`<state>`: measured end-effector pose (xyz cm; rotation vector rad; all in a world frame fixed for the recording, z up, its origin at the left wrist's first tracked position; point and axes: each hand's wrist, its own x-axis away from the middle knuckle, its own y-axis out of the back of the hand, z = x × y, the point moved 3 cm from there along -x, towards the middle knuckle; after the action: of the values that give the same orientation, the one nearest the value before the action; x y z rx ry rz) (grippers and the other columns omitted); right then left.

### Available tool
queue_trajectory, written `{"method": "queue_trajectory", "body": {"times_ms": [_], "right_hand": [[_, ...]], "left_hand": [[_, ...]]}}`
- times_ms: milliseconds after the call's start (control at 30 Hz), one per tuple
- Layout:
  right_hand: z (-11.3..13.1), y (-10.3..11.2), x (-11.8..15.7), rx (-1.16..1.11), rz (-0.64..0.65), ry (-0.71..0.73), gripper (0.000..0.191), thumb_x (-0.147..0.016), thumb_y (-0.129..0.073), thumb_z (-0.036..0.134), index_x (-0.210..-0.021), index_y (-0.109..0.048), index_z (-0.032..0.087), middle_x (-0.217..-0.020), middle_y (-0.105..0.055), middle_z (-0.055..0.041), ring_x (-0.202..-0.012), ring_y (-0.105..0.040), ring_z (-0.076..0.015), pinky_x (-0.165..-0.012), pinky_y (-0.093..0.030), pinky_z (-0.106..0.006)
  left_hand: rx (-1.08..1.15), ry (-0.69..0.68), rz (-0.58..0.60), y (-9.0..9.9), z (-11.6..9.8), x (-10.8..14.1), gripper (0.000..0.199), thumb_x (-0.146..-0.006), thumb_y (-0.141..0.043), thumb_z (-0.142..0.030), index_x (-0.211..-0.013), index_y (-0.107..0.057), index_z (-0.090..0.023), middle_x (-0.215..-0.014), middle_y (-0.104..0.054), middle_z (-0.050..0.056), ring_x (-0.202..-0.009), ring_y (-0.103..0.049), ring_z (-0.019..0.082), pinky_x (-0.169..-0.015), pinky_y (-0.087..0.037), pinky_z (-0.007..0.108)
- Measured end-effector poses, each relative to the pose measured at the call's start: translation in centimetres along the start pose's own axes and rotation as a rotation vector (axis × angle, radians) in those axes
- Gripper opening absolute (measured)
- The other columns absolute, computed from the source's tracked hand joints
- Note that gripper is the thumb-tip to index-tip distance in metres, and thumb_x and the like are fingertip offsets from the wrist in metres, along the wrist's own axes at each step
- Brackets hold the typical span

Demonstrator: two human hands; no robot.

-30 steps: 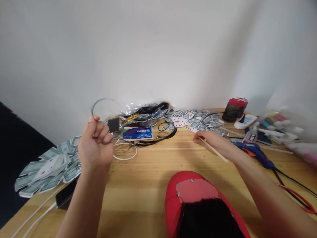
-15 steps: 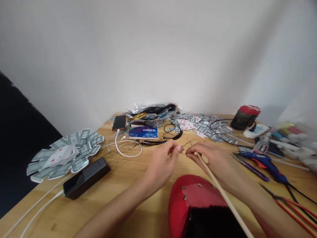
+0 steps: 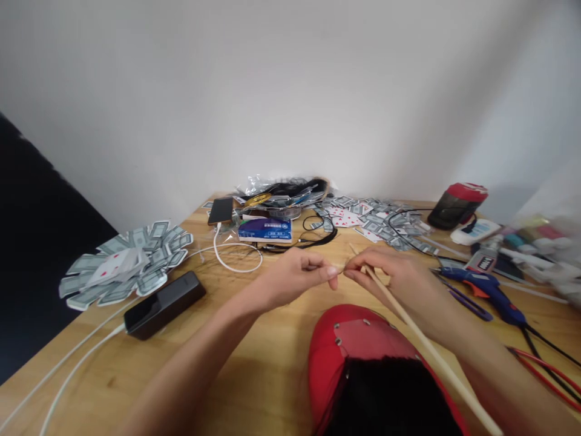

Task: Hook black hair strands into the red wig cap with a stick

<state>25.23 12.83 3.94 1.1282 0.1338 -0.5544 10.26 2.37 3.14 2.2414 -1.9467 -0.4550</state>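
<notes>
Above the table, my left hand is closed in a pinch, thumb tip against the fingers; a tiny pale bit shows there, too small to name. My right hand meets it almost fingertip to fingertip. A long pale wooden stick slants through the right hand's grip, its thin tip poking out beyond the fingers. Below both hands sits a rounded red form with a pinkish patch fixed by small metal clips or pins. Black hair covers its near side.
Left: a flower-like fan of cut cards and a black power bank with white cables. Behind: a phone, a blue box, scattered playing cards. Right: a blue glue gun, purple-handled tool and red-handled pliers.
My left hand has turned flatter, its fingers now pointing right, and its thumb has come closer to the right fingertips. The right hand keeps hold of the stick. The view has shifted slightly.
</notes>
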Motion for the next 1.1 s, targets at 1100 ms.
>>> {"method": "queue_trajectory", "body": {"times_ms": [1100], "right_hand": [[1.4, -1.7, -0.1, -0.332, 0.220, -0.395, 0.039, -0.077, -0.071, 0.057, -0.080, -0.078, 0.020, -0.079, -0.075, -0.0062, -0.071, -0.060, -0.0195, -0.063, -0.044, -0.029]], "left_hand": [[0.575, -0.424, -0.792, 12.2, -4.5, 5.6, 0.039, -0.101, -0.046, -0.016, -0.063, -0.054, -0.018, -0.057, -0.042, -0.005, -0.042, -0.035, 0.005, -0.038, -0.030, 0.015]]}}
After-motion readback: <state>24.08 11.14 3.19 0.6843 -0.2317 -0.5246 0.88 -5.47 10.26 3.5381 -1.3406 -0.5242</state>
